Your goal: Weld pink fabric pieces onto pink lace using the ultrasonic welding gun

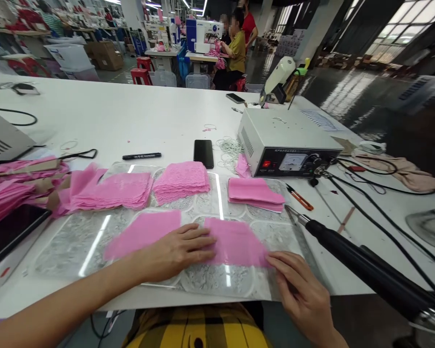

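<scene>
A pink fabric piece (235, 241) lies flat on the clear plastic mat (217, 281) before me. My left hand (188, 246) rests palm down, fingers stretched out, its tips on that piece's left edge. With thumb and fingertips, my right hand (300, 285) takes the piece's lower right corner. Left of it, partly under my left hand and forearm, lies another pink fabric piece (148, 232). Behind them are a stack of pink lace pieces (181, 181), a pink fabric stack (112, 189) and a folded pink stack (253, 192).
A black-handled pen-like tool (340, 246) on cables juts in at right, its metal tip near the mat. Behind it stand a grey control box (290, 145) and an orange cutter (300, 197). A phone (203, 153) and a marker (141, 156) lie farther back. People sew beyond the table.
</scene>
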{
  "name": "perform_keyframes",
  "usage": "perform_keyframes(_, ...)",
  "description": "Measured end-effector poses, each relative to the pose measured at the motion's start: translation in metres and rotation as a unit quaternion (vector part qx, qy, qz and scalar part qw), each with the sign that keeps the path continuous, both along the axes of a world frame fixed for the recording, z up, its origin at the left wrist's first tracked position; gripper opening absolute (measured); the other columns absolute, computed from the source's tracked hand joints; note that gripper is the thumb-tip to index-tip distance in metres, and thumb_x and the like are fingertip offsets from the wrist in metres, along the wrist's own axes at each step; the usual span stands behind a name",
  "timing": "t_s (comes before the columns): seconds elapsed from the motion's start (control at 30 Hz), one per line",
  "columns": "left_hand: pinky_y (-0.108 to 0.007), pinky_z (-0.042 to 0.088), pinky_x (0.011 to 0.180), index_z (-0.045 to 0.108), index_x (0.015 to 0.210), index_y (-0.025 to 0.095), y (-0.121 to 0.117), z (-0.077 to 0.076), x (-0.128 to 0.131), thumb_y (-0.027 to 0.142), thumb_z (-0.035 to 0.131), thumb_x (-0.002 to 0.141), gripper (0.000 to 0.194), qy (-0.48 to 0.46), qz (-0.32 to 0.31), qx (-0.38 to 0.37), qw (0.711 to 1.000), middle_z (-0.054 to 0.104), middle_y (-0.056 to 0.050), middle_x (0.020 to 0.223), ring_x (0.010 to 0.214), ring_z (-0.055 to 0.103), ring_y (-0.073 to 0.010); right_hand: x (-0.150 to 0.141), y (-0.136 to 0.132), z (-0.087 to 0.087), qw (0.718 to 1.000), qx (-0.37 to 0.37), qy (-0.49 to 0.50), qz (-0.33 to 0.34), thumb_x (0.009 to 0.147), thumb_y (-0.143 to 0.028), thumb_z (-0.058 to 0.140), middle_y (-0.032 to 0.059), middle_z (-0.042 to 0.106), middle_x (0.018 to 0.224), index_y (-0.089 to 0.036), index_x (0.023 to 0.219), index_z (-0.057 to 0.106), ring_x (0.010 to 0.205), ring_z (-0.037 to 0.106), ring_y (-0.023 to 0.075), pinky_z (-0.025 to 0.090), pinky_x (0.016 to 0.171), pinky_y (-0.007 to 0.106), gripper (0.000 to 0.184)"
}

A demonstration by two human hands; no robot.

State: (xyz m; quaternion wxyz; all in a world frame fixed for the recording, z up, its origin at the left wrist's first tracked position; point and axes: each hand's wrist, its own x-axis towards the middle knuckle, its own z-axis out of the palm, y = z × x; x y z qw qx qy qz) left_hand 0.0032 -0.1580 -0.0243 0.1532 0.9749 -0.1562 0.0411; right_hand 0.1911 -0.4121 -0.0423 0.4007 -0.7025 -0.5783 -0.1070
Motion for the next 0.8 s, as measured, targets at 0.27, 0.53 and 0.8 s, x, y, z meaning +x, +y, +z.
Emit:
perform_keyframes(0.27,-0.042,0.024,0.117,0.040,0.144,0.022,0.004,-0.005,-0.007,0.010,0.037,0.097,0.049,-0.007,-0.005,0.050,0.999,0.042,-0.006,0.148,0.139,0.036,-0.0226,-0.001,-0.016,-0.009,0.999,-0.035,-0.007,-0.037,0.083,0.001,0.050,0.0082,0.066,0.102,-0.026,0.118,0.062,0.101,0.063,0.0201,0.058,0.077,0.031,0.046)
perform_keyframes(0.53,-0.042,0.028,0.115,0.044,0.141,0.017,0.001,-0.007,-0.014,0.007,0.035,0.095,0.048,-0.068,0.005,0.076,0.995,0.052,-0.008,0.141,0.134,0.043,-0.0237,0.000,-0.016,-0.018,0.989,-0.113,-0.077,-0.065,0.085,-0.001,0.043,0.0100,0.063,0.111,-0.026,0.128,0.057,0.105,0.061,0.0216,0.058,0.080,0.034,0.052)
perform_keyframes(0.8,-0.045,0.023,0.118,0.037,0.145,0.016,-0.003,-0.003,0.001,0.004,0.035,0.094,0.053,-0.058,0.001,0.108,0.992,0.039,-0.007,0.150,0.144,0.026,-0.0246,-0.002,-0.017,-0.018,0.993,-0.074,-0.063,-0.065,0.086,-0.001,0.046,0.0098,0.061,0.110,-0.025,0.130,0.056,0.107,0.060,0.0190,0.057,0.078,0.026,0.050)
